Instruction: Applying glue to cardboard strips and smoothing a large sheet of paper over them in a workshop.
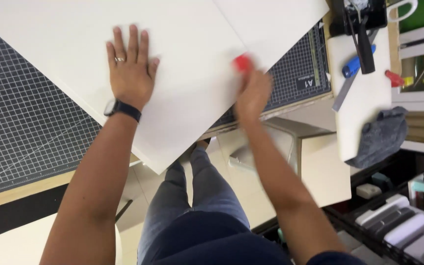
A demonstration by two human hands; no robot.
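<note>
White board (192,64) lies skewed across your worktop (35,184), over the dark gridded mat (20,122). Its near corner juts past the worktop's front edge, above your knees. Your left hand (131,66) lies flat on it, fingers spread, gripping nothing. Your right hand (254,93) is closed on a red tool (242,62) at a thin line running across the board; the hand is blurred, so the tool's tip and kind are hard to make out. The board's far edges run out of view at the top. Bare mat lies left of the board, and a strip shows at its right. Beyond that, a narrow white slab (364,98) carries a blue tool (353,66) and grey cloth (381,137).
</note>
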